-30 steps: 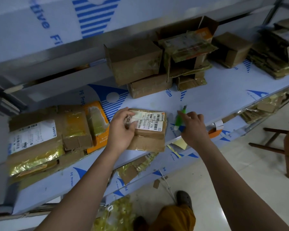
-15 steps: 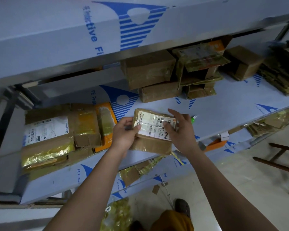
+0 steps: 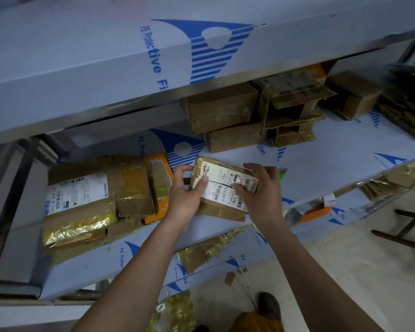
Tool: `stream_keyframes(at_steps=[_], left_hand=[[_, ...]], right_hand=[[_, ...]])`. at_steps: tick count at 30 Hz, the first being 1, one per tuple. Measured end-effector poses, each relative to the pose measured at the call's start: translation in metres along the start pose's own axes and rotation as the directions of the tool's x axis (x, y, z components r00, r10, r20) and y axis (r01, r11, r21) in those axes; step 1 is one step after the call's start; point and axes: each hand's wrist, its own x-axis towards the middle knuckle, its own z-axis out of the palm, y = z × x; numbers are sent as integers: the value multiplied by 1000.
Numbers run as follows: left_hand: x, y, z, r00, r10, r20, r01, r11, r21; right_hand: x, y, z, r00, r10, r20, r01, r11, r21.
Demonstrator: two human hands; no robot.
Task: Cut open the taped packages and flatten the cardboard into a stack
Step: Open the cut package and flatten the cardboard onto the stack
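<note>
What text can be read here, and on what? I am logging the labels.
"PE Protective Fi", cut off: blue print on the grey film over the upper shelf.
"P802" and "T70": white shipping label on the small brown taped package held in both hands.
Barcode label on the large brown box: too small to read.

Middle shelf (image 3: 333,164), covered in blue-printed protective film, carries everything. Landmark: labelled package (image 3: 222,188) near the front edge, held by both hands. Left of it, touching each other: large white-labelled box (image 3: 78,202), small taped box (image 3: 132,188), orange packet (image 3: 158,178). Behind it, toward the back: two stacked brown boxes (image 3: 225,116) beside a cut-open box pile (image 3: 292,111). Further right: single small box (image 3: 352,94), then flattened cardboard stack (image 3: 407,109). Green object (image 3: 282,173) just right of it, mostly hidden.
</note>
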Motion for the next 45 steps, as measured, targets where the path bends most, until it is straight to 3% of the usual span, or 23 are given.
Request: stream_keyframes(at_steps=[7,20,30,37,45], left_hand=[[-1,1,-6,999,3,45,-5,1000,30],[-9,10,-19,990,-71,120,84,990,-111],[-15,13,-26,935,70,349,-89,995,38],[-8,11,-25,960,104,262,-126,990,69],[4,-6,-30,981,112,160,-150,956,252]], right_hand=[[-5,-3,0,1000,-8,-11,9,1000,18],[-9,-23,-22,987,-31,155,21,998,67],[-5,-14,-29,995,-30,99,29,999,18],[-6,-4,-28,999,-52,15,51,996,69],[-8,-11,-30,994,-49,93,11,928,373]])
